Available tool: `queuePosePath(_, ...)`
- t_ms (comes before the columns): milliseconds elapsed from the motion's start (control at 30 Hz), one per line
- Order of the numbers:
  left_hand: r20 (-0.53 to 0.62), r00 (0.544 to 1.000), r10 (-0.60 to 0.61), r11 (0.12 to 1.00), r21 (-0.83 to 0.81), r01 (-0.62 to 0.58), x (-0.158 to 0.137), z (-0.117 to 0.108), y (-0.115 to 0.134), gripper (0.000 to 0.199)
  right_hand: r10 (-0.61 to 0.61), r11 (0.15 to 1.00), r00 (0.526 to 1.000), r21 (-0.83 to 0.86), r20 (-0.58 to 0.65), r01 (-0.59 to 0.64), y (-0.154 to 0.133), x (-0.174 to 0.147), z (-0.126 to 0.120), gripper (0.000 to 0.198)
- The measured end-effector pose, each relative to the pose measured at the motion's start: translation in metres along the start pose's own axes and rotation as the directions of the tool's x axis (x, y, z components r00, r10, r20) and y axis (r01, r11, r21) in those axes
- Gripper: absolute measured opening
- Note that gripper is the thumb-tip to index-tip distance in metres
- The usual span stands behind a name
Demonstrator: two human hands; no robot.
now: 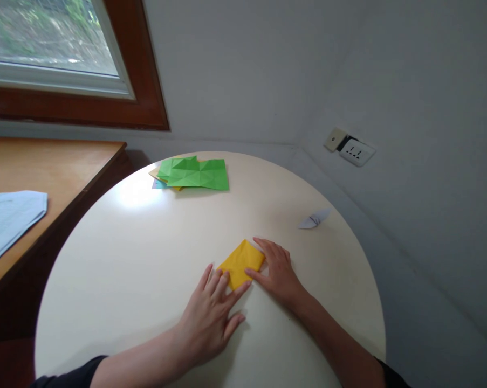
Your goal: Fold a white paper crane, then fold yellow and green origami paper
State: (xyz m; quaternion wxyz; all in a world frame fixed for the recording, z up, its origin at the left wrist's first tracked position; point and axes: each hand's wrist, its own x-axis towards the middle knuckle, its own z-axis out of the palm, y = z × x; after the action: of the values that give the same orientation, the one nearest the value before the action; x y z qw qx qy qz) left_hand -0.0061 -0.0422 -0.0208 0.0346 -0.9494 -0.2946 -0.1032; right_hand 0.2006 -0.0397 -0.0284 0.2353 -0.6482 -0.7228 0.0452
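Note:
A folded piece of yellow paper (243, 261) lies on the round cream table (146, 258), with a pointed corner facing away from me. My left hand (211, 318) is palm down at its near left side, fingers spread, several fingertips pressing on the paper's lower edge. At the right side, my right hand (279, 272) holds the paper's corner. Its thumb rests on top, its index finger reaches along the far right edge, and the other fingers are partly hidden at the side.
Creased green paper (198, 172) lies atop other coloured sheets near the table's far edge. A small folded white paper piece (314, 220) sits at the right. Papers (12, 221) rest on a wooden desk (57, 161) at left. A wall socket (356, 152) is beyond the table.

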Motion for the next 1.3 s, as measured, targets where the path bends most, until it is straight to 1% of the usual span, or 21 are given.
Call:
queuePosePath(133, -0.015, 1.000, 0.010, 1.000, -0.011, -0.010, 0.001, -0.003, -0.001, 0.054, 0.050, 0.997, 0.999, -0.051, 0.004, -0.050, 0.009, 0.001, 0.001, 0.051)
queuePosePath(233, -0.032, 0.999, 0.030, 0.999, -0.027, -0.031, 0.001, -0.004, -0.002, 0.052, 0.091, 0.993, 0.996, -0.077, -0.022, -0.092, 0.015, 0.002, 0.000, 0.047)
queuePosePath(333, -0.041, 0.998, 0.038, 0.998, -0.040, -0.040, 0.001, -0.005, -0.002, 0.049, 0.100, 0.992, 0.994, -0.080, -0.040, -0.103, 0.018, 0.002, -0.001, 0.040)
queuePosePath(533, -0.021, 0.999, 0.031, 0.995, -0.098, -0.033, -0.001, -0.002, -0.004, 0.045, 0.105, 0.993, 0.993, -0.053, -0.045, -0.107, 0.020, 0.004, -0.001, 0.029)
queuePosePath(633, -0.044, 0.998, 0.033, 0.989, -0.146, -0.039, 0.002, 0.000, -0.009, 0.047, 0.119, 0.992, 0.988, 0.050, -0.096, -0.114, 0.026, 0.007, 0.001, 0.026)
queuePosePath(667, -0.070, 0.997, 0.016, 0.986, -0.163, -0.027, 0.003, -0.001, -0.012, 0.049, 0.123, 0.988, 0.986, 0.112, -0.113, -0.110, 0.028, 0.008, 0.001, 0.026)
queuePosePath(733, -0.150, 0.987, -0.056, 0.979, -0.203, 0.025, 0.007, -0.001, -0.017, 0.052, 0.135, 0.965, 0.983, 0.243, -0.122, -0.102, 0.031, 0.010, 0.001, 0.028)
queuePosePath(833, -0.255, 0.942, -0.218, 0.948, -0.283, 0.142, 0.010, -0.003, -0.028, 0.053, 0.153, 0.927, 0.987, 0.355, -0.058, -0.123, 0.030, 0.011, -0.005, 0.030)
queuePosePath(900, -0.258, 0.912, -0.318, 0.918, -0.323, 0.229, 0.011, -0.002, -0.034, 0.047, 0.144, 0.920, 0.990, 0.370, -0.002, -0.133, 0.026, 0.010, -0.010, 0.044)
queuePosePath(967, -0.211, 0.912, -0.351, 0.902, -0.338, 0.268, 0.011, -0.002, -0.036, 0.039, 0.115, 0.922, 0.993, 0.369, 0.033, -0.119, 0.022, 0.009, -0.015, 0.057)
queuePosePath(1067, -0.146, 0.942, -0.301, 0.905, -0.355, 0.234, 0.012, -0.003, -0.031, 0.030, 0.077, 0.921, 0.997, 0.381, 0.031, -0.083, 0.016, 0.008, -0.017, 0.061)
queuePosePath(1133, -0.152, 0.952, -0.266, 0.906, -0.376, 0.193, 0.013, -0.004, -0.025, 0.024, 0.065, 0.908, 0.998, 0.414, 0.009, -0.063, 0.014, 0.007, -0.016, 0.058)
queuePosePath(1200, -0.204, 0.949, -0.241, 0.908, -0.392, 0.147, 0.014, -0.005, -0.020, 0.017, 0.059, 0.896, 0.998, 0.443, -0.028, -0.040, 0.011, 0.007, -0.013, 0.054)
queuePosePath(1300, -0.329, 0.927, -0.182, 0.924, -0.379, 0.047, 0.016, -0.005, -0.019, 0.013, 0.050, 0.899, 0.993, 0.438, -0.105, 0.001, 0.006, 0.008, -0.009, 0.049)
